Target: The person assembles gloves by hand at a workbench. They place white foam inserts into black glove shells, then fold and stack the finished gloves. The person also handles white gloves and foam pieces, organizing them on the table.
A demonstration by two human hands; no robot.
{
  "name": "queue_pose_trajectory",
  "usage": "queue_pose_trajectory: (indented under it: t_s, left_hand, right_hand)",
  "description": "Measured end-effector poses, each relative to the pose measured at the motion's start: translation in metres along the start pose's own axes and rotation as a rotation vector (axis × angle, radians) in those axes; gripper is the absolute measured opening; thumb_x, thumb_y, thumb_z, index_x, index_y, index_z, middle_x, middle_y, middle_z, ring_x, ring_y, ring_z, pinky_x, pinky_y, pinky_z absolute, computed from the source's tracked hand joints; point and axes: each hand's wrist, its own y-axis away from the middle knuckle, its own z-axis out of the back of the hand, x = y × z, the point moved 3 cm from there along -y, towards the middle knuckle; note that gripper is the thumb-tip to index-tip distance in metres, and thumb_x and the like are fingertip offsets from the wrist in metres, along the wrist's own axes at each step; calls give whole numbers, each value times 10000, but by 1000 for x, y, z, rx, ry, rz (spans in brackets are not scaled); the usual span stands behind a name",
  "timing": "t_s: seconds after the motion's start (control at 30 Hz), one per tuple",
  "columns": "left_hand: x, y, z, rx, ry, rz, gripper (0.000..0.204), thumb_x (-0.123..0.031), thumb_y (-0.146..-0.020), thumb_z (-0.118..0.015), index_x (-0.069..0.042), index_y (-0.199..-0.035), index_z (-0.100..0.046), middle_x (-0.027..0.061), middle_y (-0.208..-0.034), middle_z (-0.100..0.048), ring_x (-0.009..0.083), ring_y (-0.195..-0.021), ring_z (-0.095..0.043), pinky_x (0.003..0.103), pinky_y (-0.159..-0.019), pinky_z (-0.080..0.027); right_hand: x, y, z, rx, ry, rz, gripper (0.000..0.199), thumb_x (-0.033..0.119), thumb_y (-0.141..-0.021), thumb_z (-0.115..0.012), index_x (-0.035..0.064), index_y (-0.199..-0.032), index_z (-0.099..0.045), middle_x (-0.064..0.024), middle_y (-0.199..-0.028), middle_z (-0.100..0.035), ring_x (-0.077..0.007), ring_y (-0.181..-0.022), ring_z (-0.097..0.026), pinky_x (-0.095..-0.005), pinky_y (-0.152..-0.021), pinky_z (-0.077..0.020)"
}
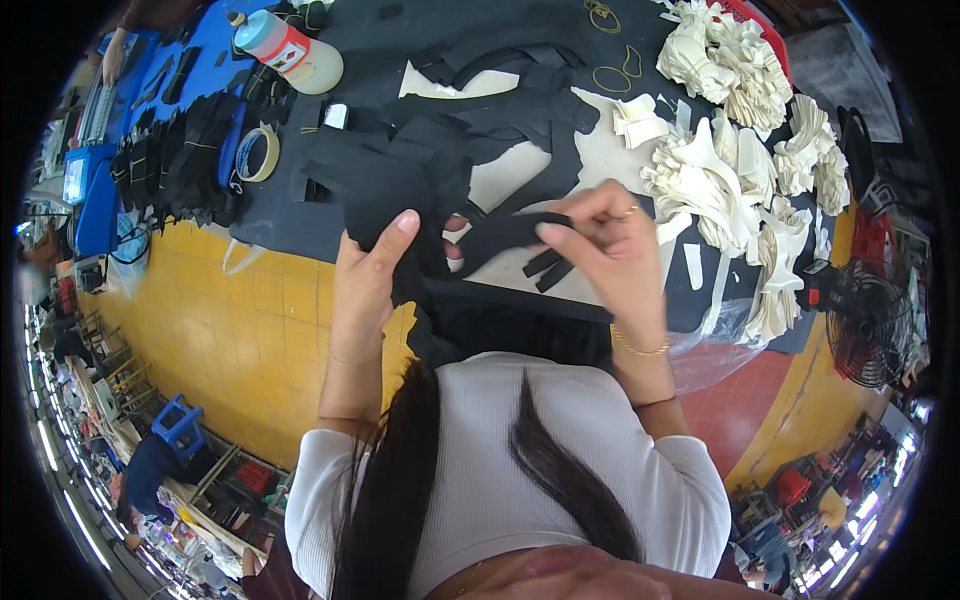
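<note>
Pinching black cloth (pixel 385 190) between thumb and fingers, the left hand (pixel 372 268) holds it over the table (pixel 285 218); the right hand (pixel 612 245) grips the end of a black strip (pixel 500 236) just beside it. Dark pieces (pixel 515 118) overlap beyond both hands, so a loose pinch could lose the strip among them. Cream pieces (pixel 705 190) heap past the right hand; past the left, a bottle (pixel 322 68) carries a red label (pixel 284 48), its print too small to read.
</note>
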Motion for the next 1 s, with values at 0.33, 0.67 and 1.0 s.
queue_pose_trajectory:
  t_s: [0.33,0.67,1.0]
  left_hand:
    - [-9,-4,10,146,-69,75,370,-201,-974,-541,62,-1234,-551,222,-969,-711,282,-723,-718,333,-620,-601]
    - [-5,5,-5,212,-76,161,284,-107,-940,-613,83,-1151,-622,214,-974,-717,257,-778,-715,334,-684,-599]
    - [11,9,-15,415,-78,196,313,-74,-882,-737,46,-1149,-624,115,-1012,-709,217,-790,-709,315,-724,-595]
  right_hand:
    - [60,59,85,292,116,-153,240,-122,-879,-643,-70,-1109,-597,-126,-1009,-641,-187,-840,-704,-314,-782,-603]
    - [26,11,86,-146,956,-54,373,40,-810,-748,66,-1173,-667,-96,-1094,-624,-209,-1005,-636,-321,-829,-499]
    - [21,-12,-32,18,894,601,424,139,-739,-827,111,-1147,-719,-105,-1345,-541,-275,-1157,-556,-364,-972,-456]
